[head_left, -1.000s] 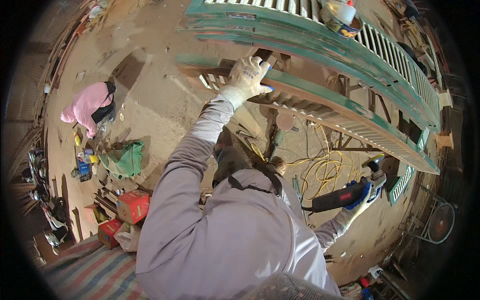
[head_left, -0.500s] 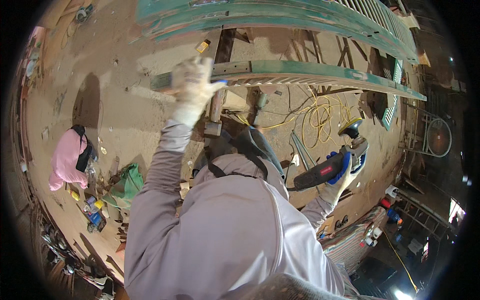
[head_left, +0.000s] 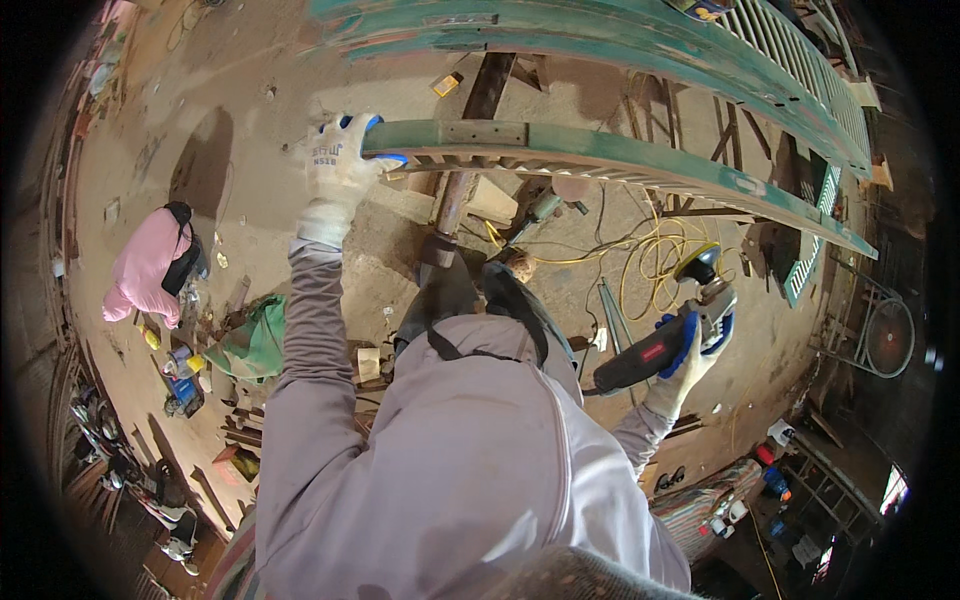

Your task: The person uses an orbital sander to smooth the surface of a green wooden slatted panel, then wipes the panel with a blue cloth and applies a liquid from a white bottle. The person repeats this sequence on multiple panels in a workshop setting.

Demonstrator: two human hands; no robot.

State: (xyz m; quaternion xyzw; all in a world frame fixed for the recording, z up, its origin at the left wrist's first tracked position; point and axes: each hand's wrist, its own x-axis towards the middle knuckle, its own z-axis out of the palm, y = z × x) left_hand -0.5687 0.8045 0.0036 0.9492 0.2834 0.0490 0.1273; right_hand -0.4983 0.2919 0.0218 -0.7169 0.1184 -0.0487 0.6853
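In a white glove with blue fingers, my left hand (head_left: 338, 170) is closed round the left end of a green louvred shutter (head_left: 610, 145). The shutter stands on edge on a support, its worn paint showing bare patches. At the right, my gloved right hand (head_left: 692, 365) grips an angle grinder (head_left: 645, 358) by its body, near the head. The grinder's round disc (head_left: 697, 262) points away from me, apart from the shutter. Whether the disc is spinning cannot be told.
More green shutters (head_left: 560, 38) lie beyond this one. A yellow cord (head_left: 655, 245) is coiled on the floor, near another power tool (head_left: 545, 208). A person in pink (head_left: 150, 262) bends at the left, near a green cloth (head_left: 255, 345). A caged fan (head_left: 890, 335) stands far right.
My left hand has moved left and taken hold of the shutter's end; before, it was raised over the shutter. The right hand keeps its grip on the grinder. My view has shifted slightly.
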